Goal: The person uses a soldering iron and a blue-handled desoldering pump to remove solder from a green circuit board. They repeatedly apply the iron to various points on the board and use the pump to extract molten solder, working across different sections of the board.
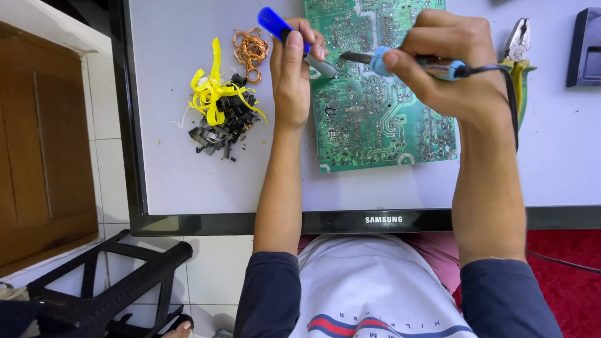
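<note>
A green circuit board (382,125) lies solder side up on a flat white panel (181,175) with a black frame. My left hand (293,69) grips a blue desoldering pump (294,40), its grey nozzle resting on the board's left part. My right hand (457,59) holds a soldering iron (400,62) with a light blue handle, its dark tip pointing left toward the pump's nozzle. The iron's black cord (510,94) runs over my right wrist.
Left of the board sits a pile of yellow tape strips (213,94), small black parts (226,128) and a tangle of copper wire (250,51). Yellow-handled pliers (518,56) lie at the right, a dark object (585,47) beyond. A black stand (106,281) is on the tiled floor.
</note>
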